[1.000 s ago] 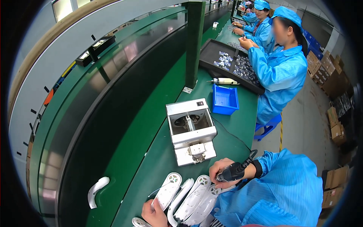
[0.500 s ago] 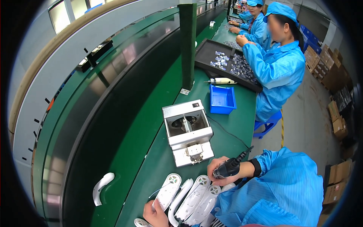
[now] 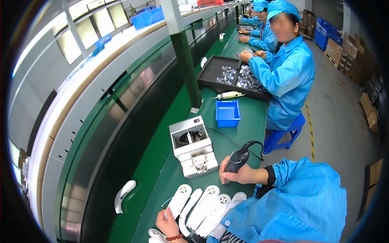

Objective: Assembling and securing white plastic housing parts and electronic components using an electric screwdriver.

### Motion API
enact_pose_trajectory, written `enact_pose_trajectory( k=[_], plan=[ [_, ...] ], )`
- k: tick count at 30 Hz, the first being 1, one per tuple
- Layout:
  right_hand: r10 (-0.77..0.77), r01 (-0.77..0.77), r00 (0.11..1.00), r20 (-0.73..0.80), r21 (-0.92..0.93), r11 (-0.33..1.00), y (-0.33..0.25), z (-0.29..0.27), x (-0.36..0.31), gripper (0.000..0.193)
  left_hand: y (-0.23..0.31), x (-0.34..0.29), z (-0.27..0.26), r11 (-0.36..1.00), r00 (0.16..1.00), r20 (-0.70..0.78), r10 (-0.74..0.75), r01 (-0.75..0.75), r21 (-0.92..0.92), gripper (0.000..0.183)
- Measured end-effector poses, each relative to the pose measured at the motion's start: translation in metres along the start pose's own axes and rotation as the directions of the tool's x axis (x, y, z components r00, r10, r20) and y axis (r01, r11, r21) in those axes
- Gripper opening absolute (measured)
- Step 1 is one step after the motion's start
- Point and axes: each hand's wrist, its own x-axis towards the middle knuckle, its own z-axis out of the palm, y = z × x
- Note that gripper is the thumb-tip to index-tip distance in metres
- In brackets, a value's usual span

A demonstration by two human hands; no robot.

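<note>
In my right hand point(image 3: 239, 175) is a black corded electric screwdriver point(image 3: 236, 161), gripped with the fingers wrapped round its body, just right of a metal screw feeder point(image 3: 194, 148). The screwdriver's tip is hidden by the hand. My left hand point(image 3: 167, 224) is closed on the lower edge of a long white plastic housing point(image 3: 178, 202) with a round grille at its top end. Beside that piece lie several more white housings point(image 3: 208, 206), close together in a row. Part of another white piece point(image 3: 156, 234) shows next to my left wrist.
A blue bin point(image 3: 227, 114) and a pale pen-shaped driver point(image 3: 229, 95) lie beyond the feeder. Farther back, a co-worker point(image 3: 287, 77) sits at a black tray point(image 3: 214, 73) of small parts. A curved white piece point(image 3: 123, 196) lies left on the green surface. A green post point(image 3: 187, 69) rises behind.
My right hand has lifted the screwdriver away from the housings and toward the feeder. My left hand stays on the housing. The whole view has shifted upward.
</note>
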Motion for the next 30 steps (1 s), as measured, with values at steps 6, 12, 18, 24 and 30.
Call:
enact_pose_trajectory(
  k=[6,12,18,24,30],
  plan=[
    [-0.066,0.056,0.961,-0.27,-0.043,0.998,-0.003,-0.015,-0.026,0.02,-0.015,0.001,0.002,0.999,1.0,-0.005,0.024,-0.024,-0.044,0.02],
    [0.34,-0.431,0.852,-0.398,-0.168,0.886,-0.009,-0.05,-0.074,0.051,0.035,-0.018,-0.032,0.936,0.959,0.006,0.284,-0.278,0.216,0.018],
    [0.496,-0.541,0.828,-0.261,-0.139,0.829,0.013,-0.066,-0.067,0.044,0.127,-0.01,-0.105,0.818,0.837,-0.067,0.544,-0.51,0.266,0.017],
    [-0.167,-0.103,0.959,-0.23,-0.828,0.552,0.034,-0.06,-0.074,0.014,0.116,0.122,-0.093,0.893,0.94,-0.12,0.319,-0.256,0.37,0.035],
    [-0.273,0.038,0.951,-0.147,-0.818,0.574,0.075,-0.051,-0.07,0.01,0.008,0.175,-0.074,0.645,0.997,-0.007,-0.079,0.057,0.762,0.046]
  ],
)
